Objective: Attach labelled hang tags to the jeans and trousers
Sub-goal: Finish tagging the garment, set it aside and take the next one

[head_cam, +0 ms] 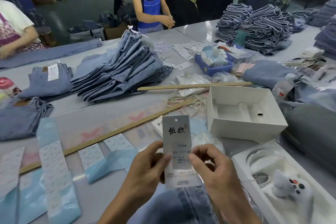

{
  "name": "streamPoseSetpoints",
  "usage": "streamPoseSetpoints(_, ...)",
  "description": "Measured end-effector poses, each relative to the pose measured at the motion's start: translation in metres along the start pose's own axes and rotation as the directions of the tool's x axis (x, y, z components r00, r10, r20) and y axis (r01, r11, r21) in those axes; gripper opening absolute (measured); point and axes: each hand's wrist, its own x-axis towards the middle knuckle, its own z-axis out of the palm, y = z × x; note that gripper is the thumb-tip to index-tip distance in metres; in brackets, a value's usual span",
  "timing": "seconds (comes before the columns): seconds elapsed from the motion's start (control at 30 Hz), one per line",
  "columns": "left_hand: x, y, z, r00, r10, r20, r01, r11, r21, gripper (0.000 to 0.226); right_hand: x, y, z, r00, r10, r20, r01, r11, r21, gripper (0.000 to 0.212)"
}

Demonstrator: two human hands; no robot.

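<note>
A white hang tag (177, 138) with black characters and a punched hole stands upright in front of me. My left hand (147, 165) pinches its left edge and my right hand (212, 167) pinches its right edge, thumbs on the front. A pair of jeans (192, 203) lies just below my hands at the table's near edge. Sticker sheets (52, 165) on blue backing lie to the left. A loose bundle of pale strings (185, 101) lies beyond the tag. A tall pile of folded jeans (123, 71) sits mid-table.
Two long wooden rulers (112, 132) cross the table. An open white box (243, 112) stands right of the tag, and another white tray (283, 185) holds a small figure. More denim stacks (254, 27) lie far right. Two people stand beyond the table.
</note>
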Motion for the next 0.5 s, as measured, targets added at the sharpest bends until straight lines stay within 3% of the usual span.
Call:
streamPoseSetpoints(0.13,-0.023,0.014,-0.006,0.994,0.086,0.065,-0.086,0.996,-0.006,0.025,-0.010,-0.018,0.003,0.999,-0.035,0.031,0.037,0.996,-0.085,0.009)
streamPoseSetpoints(0.33,-0.042,0.013,0.000,0.989,0.143,0.022,-0.143,0.990,0.008,0.028,-0.022,-0.012,0.013,0.996,-0.077,-0.043,0.062,0.960,-0.274,0.017)
streamPoseSetpoints(0.5,-0.050,0.015,0.012,0.982,0.172,-0.074,-0.174,0.984,-0.023,0.023,-0.031,-0.006,0.019,0.986,-0.125,-0.112,0.090,0.958,-0.274,0.020)
